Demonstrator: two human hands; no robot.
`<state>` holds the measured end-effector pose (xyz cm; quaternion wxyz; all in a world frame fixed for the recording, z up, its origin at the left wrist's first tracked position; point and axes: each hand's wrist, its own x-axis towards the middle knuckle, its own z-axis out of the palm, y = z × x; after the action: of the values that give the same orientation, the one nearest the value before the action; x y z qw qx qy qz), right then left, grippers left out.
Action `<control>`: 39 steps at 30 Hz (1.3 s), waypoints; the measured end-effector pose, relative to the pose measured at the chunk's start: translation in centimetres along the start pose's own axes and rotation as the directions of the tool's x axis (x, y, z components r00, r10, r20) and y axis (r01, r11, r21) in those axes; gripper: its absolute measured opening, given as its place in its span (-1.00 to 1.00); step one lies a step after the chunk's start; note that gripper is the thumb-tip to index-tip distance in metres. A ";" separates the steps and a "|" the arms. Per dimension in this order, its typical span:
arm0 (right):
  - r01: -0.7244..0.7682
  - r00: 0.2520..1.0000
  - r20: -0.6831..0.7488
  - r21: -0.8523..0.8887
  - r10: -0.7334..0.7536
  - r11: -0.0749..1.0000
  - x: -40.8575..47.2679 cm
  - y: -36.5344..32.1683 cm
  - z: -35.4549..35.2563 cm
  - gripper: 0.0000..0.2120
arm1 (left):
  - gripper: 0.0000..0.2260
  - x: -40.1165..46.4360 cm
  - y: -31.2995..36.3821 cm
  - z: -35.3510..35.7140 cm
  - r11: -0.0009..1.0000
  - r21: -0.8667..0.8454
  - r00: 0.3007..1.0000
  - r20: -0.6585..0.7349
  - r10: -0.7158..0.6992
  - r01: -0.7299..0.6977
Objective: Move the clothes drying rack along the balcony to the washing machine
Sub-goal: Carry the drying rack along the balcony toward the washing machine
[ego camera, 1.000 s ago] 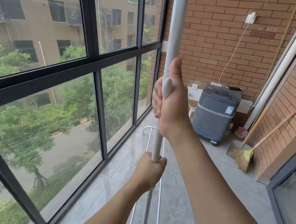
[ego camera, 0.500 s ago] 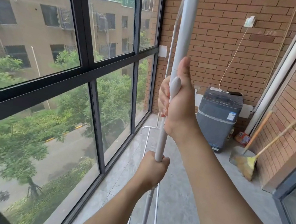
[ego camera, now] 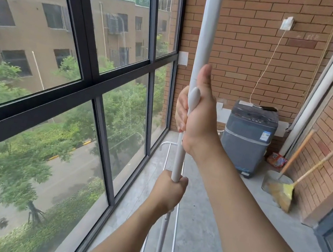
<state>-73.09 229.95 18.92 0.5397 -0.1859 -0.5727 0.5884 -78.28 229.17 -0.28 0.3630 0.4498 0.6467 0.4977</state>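
Observation:
The white clothes drying rack's upright pole (ego camera: 205,34) rises through the middle of the view, tilted slightly, with its thin base rails running along the floor below. My right hand (ego camera: 200,118) is shut around the pole at its joint, thumb pointing up. My left hand (ego camera: 170,189) grips the thinner lower section of the same pole. The grey top-loading washing machine (ego camera: 248,138) stands ahead against the brick end wall, a few steps beyond the rack's far base rail.
Dark-framed floor-to-ceiling windows (ego camera: 94,84) line the left side. A broom (ego camera: 285,191) and dustpan lean on the right brick wall. An orange bag (ego camera: 276,159) lies by the machine. A cable runs from a wall socket (ego camera: 287,24) down to the machine. Grey floor stretches ahead.
The washing machine and end wall have come closer and larger in view. The pole has leaned a little to the right at the top. Both hands keep the same grip.

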 end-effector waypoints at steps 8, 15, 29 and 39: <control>-0.012 1.000 0.027 -0.011 0.012 1.000 5.8 2.2 -2.5 -0.42 | -0.68 5.9 0.8 1.6 1.000 0.001 0.999 -0.036 0.004 -0.004; -0.022 0.999 0.038 -0.010 0.022 1.000 9.8 3.5 -4.2 -0.39 | -0.65 10.2 0.9 2.6 1.000 -0.004 0.999 -0.043 0.006 -0.006; -0.025 1.000 -0.002 -0.004 0.025 1.000 19.7 8.2 -3.5 -0.39 | -0.65 21.1 0.0 0.0 1.000 -0.021 1.000 0.011 0.008 -0.008; -0.026 0.999 -0.018 0.002 0.026 1.000 25.5 11.2 -3.0 -0.38 | -0.59 27.9 -0.6 -1.6 1.000 -0.017 0.999 0.041 0.015 -0.014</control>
<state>-84.22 255.71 18.50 0.5373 -0.1984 -0.5648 0.5941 -89.18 254.93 -1.12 0.3762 0.4616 0.6318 0.4962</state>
